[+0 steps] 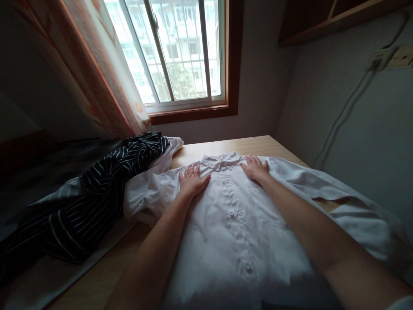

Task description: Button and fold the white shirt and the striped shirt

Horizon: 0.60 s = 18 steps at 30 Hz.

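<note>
Pale wood tabletop (111, 260) shows at the near left of my view, under a white shirt (209, 241) laid front up. Its long axis runs away from me, leaning slightly left, the collar (222, 162) at the far end. I have the left hand (192, 181) and right hand (256, 168) open, palms down, either side of that collar. Striped black cloth (97, 215) lies heaped leftward; beyond are a curtain (119, 82) and barred window (190, 51).

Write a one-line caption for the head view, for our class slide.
Left hand and right hand rest on a white shirt spread across a wooden table.
</note>
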Each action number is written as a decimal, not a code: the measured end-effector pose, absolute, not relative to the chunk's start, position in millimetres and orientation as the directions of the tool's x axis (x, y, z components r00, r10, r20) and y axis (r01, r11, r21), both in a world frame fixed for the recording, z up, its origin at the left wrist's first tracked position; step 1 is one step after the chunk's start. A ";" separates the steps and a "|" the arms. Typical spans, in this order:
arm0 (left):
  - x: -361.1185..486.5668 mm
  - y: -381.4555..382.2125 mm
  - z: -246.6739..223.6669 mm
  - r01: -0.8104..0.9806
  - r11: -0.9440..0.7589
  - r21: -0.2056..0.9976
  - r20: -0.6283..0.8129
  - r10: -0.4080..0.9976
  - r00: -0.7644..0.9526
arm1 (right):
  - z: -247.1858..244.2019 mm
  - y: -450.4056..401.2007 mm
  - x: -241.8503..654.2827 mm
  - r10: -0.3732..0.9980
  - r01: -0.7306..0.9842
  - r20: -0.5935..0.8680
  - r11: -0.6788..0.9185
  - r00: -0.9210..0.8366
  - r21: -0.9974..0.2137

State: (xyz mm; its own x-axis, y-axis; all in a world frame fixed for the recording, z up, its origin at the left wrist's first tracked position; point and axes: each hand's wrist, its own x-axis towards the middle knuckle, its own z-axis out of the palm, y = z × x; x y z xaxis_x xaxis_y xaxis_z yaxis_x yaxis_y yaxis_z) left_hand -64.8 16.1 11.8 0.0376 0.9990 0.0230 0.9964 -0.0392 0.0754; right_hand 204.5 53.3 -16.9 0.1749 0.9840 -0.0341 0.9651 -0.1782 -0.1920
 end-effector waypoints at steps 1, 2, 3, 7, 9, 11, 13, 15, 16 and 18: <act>-65.9 17.0 11.8 0.997 -0.026 0.075 0.033 0.999 0.024 | -17.9 52.0 214.9 0.982 0.965 -0.031 -0.190 0.187 -0.181; -67.5 18.1 11.9 0.997 -0.019 0.075 0.044 0.999 0.016 | -18.8 50.5 225.1 0.980 0.964 -0.027 -0.201 0.199 -0.172; -69.5 19.4 12.4 0.997 -0.019 0.076 0.054 0.998 0.014 | -19.4 48.9 234.4 0.978 0.963 -0.027 -0.210 0.208 -0.166; -78.3 24.6 16.7 0.997 -0.045 0.068 0.048 0.998 0.042 | -19.9 42.9 256.2 0.982 0.970 -0.023 -0.189 0.188 -0.156; -81.5 26.2 18.5 0.996 -0.062 0.057 0.029 0.998 0.061 | -19.6 41.0 258.7 0.984 0.971 -0.010 -0.178 0.178 -0.161; -83.3 26.9 18.6 0.995 -0.087 0.049 0.019 0.996 0.086 | -18.5 39.6 258.6 0.984 0.971 0.009 -0.174 0.178 -0.166; -83.6 26.9 16.9 0.993 -0.107 0.045 0.010 0.994 0.107 | -15.4 38.7 256.7 0.985 0.972 0.020 -0.167 0.173 -0.165; -82.6 26.4 14.3 0.993 -0.108 0.045 -0.004 0.994 0.109 | -9.5 38.3 251.7 0.983 0.971 0.022 -0.177 0.183 -0.158; -81.8 26.1 13.0 0.994 -0.102 0.045 -0.008 0.995 0.103 | -5.8 38.3 247.4 0.979 0.969 0.025 -0.195 0.200 -0.149; -80.1 25.4 11.1 0.994 -0.106 0.035 0.008 0.994 0.106 | 2.1 39.0 234.5 0.975 0.970 0.056 -0.204 0.213 -0.130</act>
State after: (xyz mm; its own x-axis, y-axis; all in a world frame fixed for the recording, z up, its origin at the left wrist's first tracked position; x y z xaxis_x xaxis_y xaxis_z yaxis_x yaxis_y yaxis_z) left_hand -80.1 25.4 11.1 0.1056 0.9944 0.0081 0.9938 -0.1058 0.0350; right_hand 234.5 39.0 2.1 0.2127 0.9755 0.0564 0.9703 -0.2041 -0.1299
